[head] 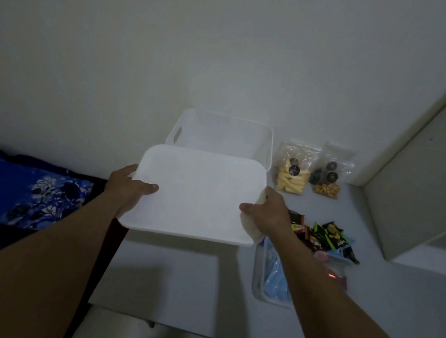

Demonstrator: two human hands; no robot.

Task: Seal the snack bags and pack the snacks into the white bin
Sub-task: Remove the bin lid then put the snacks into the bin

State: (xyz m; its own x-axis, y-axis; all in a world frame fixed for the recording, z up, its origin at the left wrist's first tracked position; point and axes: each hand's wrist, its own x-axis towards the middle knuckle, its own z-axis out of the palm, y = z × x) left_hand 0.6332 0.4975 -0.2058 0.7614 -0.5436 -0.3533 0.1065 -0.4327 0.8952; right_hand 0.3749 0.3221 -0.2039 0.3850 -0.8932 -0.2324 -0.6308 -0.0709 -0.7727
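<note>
Head view: dim room, plain white wall (176,36) straight ahead, and a pale grey table (164,274) pushed up against it. A light cabinet panel (424,193) stands at the right end of the table, and off the left edge there's blue floral fabric (25,189).

The white bin (220,132) sits at the back of the table, touching or almost touching the wall, with nothing visible inside. Its white lid (199,194) is up in the air just in front of it and covers the bin's near rim. The left hand (126,188) grips the lid's left edge, thumb on top and fingers curled under. The right hand (270,211) does the same on the right edge.

Just right of the bin are two clear zip bags: one with yellow sticks and dark cookies (292,174), one with cookies and nuts (327,179). Closer in lies a pile of small wrapped snack packets (320,234), and the right forearm crosses a clear tub of blue stuff (273,276), so can't tell what that is.
</note>
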